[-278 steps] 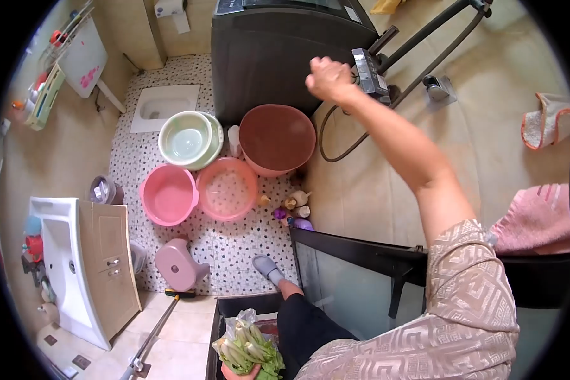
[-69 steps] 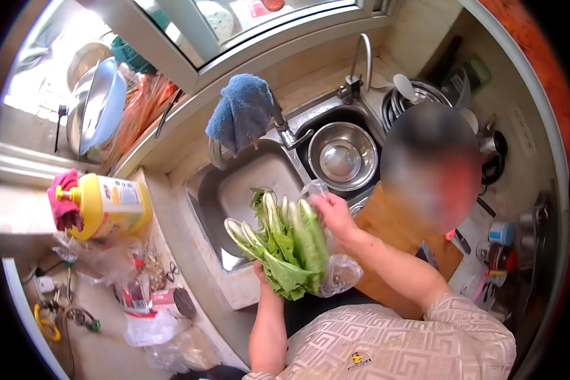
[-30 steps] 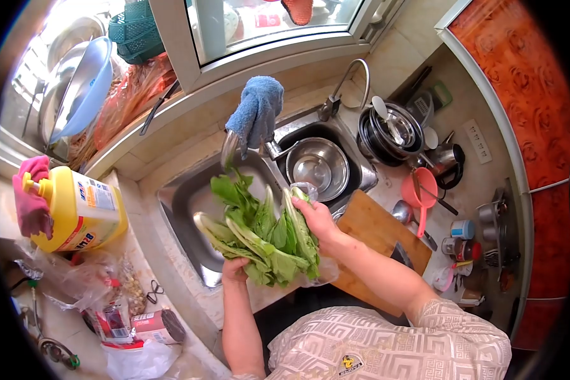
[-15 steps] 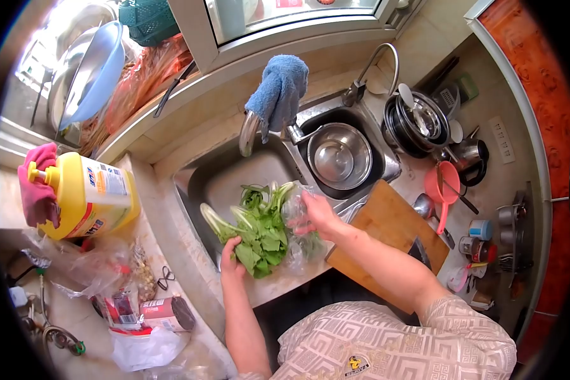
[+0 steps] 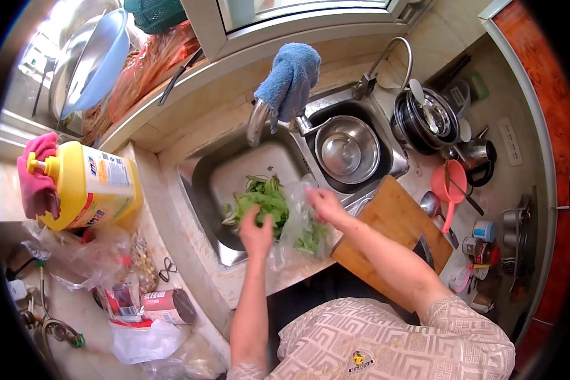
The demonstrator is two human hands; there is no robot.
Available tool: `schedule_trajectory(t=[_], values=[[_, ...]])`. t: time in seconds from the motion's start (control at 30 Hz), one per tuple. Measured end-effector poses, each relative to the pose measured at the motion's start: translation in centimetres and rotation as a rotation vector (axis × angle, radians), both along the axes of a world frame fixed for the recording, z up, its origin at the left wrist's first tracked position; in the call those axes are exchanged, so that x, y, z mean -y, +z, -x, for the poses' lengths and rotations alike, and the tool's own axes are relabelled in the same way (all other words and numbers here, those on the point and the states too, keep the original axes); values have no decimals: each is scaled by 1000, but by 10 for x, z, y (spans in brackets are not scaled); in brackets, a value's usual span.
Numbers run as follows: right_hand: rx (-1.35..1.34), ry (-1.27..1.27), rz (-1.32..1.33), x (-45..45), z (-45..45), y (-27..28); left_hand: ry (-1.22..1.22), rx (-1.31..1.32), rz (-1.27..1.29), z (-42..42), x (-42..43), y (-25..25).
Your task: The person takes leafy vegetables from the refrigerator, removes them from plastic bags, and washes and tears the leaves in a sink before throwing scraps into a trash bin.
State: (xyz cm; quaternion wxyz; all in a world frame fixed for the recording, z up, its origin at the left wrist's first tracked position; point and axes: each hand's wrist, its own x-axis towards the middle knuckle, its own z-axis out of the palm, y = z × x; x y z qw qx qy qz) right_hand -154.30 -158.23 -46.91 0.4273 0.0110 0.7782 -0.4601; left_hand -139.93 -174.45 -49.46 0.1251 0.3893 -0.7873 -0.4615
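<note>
Leafy greens (image 5: 266, 199) lie in the left basin of the steel sink (image 5: 199, 180), near its front edge. My left hand (image 5: 257, 233) is over their near side, thumb and fingers apart, not closed round them. A clear plastic bag (image 5: 290, 234) hangs from my right hand (image 5: 327, 206), whose fingers are pinched on its upper edge. More green leaves (image 5: 311, 237) show through the bag, just over the counter edge.
A steel pot (image 5: 354, 142) sits in the right basin. A cutting board (image 5: 386, 234) with a knife (image 5: 423, 251) lies to the right. A blue cloth (image 5: 291, 76) drapes over the faucet. A yellow jug (image 5: 98, 183) stands on the left, beside bags and packages.
The greens have gone from my left hand down into the basin, and that hand has moved right, its fingers spreading. My right hand still grips the bag, now hanging more open to view.
</note>
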Motion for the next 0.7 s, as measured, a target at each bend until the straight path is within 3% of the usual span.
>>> schedule_trajectory(t=[0.03, 0.1, 0.13, 0.23, 0.27, 0.33, 0.4, 0.47, 0.53, 0.6, 0.7], values=[[3, 5, 0, -4, -2, -7, -134, 13, -7, 0, -13, -4], [-327, 282, -152, -8, -11, -22, -368, 60, -3, 2, -38, -3], [-328, 288, -151, -7, -16, -19, -467, 95, 7, 3, -48, 1], [-350, 293, -285, -4, -29, 0, -522, 8, 71, 4, -69, 21], [-349, 301, -281, -8, -27, -11, -514, 10, 73, 2, -73, 16], [-202, 219, -219, -12, -21, -30, -248, -283, -408, -4, -80, -1], [-137, 151, -174, -14, -18, -27, -200, -313, -411, -7, -70, -3], [5, -26, 139, -14, -18, -22, 287, -79, -1022, -5, -59, 7], [146, -45, 241, -6, -22, 10, 232, -30, -1078, -1, -46, 12], [652, -323, 420, -1, -30, 22, 129, -33, -1301, 5, -38, 27], [623, -223, 492, -6, -29, 13, 71, -163, -1196, 9, -36, 22]])
